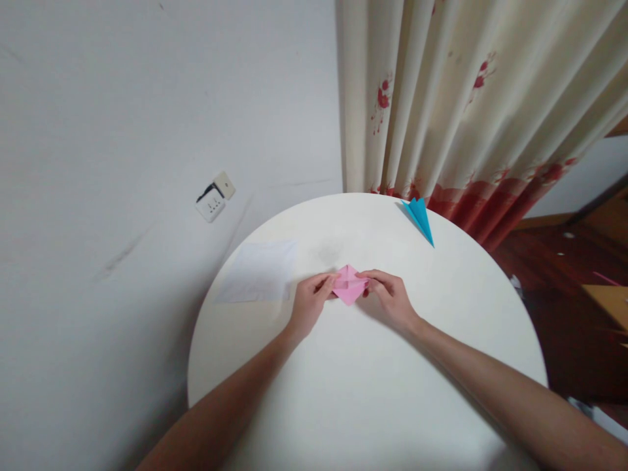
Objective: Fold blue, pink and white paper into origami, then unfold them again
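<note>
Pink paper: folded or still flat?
Folded. The pink paper shows creases and a raised flap, pinched between left hand and right hand.

Folded paper (348,286) pink; paper plane (420,218) blue; table (373,392) white; sheet (258,271) white, plain; curtain (461,104) cream w/ red floral print, red hem.

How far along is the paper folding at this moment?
Done: the pink paper already shows several creases and is down to a small pointed shape; a folded blue paper lies at the far edge of the round table. In hand: the left hand and right hand pinch the pink piece from either side. Left: a flat white sheet lies unfolded.
</note>
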Available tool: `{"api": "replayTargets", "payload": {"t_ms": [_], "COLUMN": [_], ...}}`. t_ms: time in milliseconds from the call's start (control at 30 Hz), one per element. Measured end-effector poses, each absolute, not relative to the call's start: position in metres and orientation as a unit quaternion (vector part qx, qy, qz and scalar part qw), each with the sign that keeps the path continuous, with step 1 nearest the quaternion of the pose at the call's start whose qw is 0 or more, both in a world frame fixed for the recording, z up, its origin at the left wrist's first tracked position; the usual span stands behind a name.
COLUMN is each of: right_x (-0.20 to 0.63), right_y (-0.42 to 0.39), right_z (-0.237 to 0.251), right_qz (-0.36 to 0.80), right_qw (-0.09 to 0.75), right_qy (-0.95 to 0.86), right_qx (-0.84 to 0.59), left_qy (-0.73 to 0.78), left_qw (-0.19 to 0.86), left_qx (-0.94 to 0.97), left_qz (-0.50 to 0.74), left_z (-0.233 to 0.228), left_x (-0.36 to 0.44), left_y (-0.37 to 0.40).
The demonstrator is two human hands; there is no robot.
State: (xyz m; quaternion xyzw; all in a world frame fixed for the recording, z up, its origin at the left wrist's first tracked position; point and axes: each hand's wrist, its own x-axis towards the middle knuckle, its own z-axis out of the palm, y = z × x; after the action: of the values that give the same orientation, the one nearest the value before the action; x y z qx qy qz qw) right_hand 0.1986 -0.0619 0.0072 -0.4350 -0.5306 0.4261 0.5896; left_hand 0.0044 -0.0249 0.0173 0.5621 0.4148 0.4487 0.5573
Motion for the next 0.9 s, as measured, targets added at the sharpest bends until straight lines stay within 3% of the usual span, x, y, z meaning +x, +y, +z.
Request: {"api": "replayTargets", "payload": {"t_ms": [133, 500, 900], "right_x": [0.195, 0.193, 0.196], "right_y": [-0.061, -0.056, -0.054], "right_z": [0.01, -0.003, -0.012], "right_qz": [0.434, 0.464, 0.476], "right_qw": [0.581, 0.575, 0.512], "right_qy": [-0.519, -0.498, -0.529], "right_qx": [-0.453, -0.454, -0.481], "left_qy": [0.428, 0.418, 0.415], "left_qw": [0.533, 0.597, 0.56], "left_qx": [0.585, 0.55, 0.618], "left_qz": [0.436, 0.408, 0.362], "left_z": [0.017, 0.019, 0.016], "left_x": [0.007, 0.01, 0.011], "left_y": [-0.025, -0.029, -0.03]}}
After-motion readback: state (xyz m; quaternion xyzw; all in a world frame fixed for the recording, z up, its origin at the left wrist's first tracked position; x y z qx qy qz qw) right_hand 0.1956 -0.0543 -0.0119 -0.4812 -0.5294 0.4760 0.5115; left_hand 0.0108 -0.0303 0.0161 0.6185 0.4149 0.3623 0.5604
